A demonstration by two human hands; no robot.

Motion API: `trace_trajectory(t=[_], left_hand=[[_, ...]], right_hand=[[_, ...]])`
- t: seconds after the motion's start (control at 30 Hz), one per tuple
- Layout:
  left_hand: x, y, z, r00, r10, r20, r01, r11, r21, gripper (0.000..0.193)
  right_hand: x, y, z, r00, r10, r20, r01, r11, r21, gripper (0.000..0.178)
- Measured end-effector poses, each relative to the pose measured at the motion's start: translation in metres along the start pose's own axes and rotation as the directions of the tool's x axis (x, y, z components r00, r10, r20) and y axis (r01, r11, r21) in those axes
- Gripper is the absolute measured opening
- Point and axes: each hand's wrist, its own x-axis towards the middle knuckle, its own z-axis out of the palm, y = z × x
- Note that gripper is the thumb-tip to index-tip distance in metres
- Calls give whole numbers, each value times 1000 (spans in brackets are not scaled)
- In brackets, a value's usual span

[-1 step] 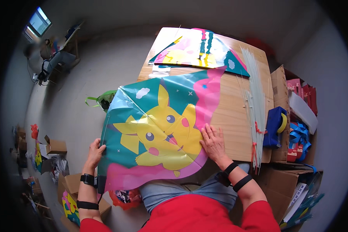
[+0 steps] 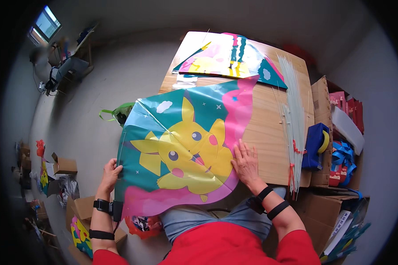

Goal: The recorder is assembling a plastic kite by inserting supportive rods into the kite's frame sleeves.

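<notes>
left hand (image 2: 109, 176) pinched on printed sheet (image 2: 185, 145), left edge | right hand (image 2: 246, 167) open, resting at its right edge | sheet over table (image 2: 269, 145), overhanging near-left | step: probably steadying sheet; next move calls for firm left pinch | folded sheets (image 2: 212, 65) beyond

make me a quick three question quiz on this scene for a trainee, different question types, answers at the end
1. Which hand is at the left edge of the kite sheet?
2. True or false: the tape dispenser is to the right of the rods.
3. What colour are the ties around the rods?
a) green
b) red
c) black

Key: 1. The left hand; 2. True; 3. b
</notes>
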Motion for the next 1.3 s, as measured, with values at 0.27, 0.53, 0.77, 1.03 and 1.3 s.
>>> trace_trajectory(t=[0.27,0.53,0.77,1.03,1.3], left_hand=[[-39,14,34,946,147,-290,-325,467,-822,28],[-47,92,224,966,167,-197,-177,-128,-976,30],[-57,119,435,908,251,334,295,181,-938,35],[-106,49,405,535,163,829,-3,982,-191,45],[-87,35,248,518,654,551,-843,283,457,61]], right_hand=[[3,-111,-109,903,-260,-343,359,895,266,54],[-50,-102,-156,942,-193,-274,319,769,554,33],[1,-11,-88,839,443,316,-116,-421,899,54],[61,112,-49,627,659,415,-237,-347,908,30],[147,176,-72,599,799,-53,63,19,998,31]])
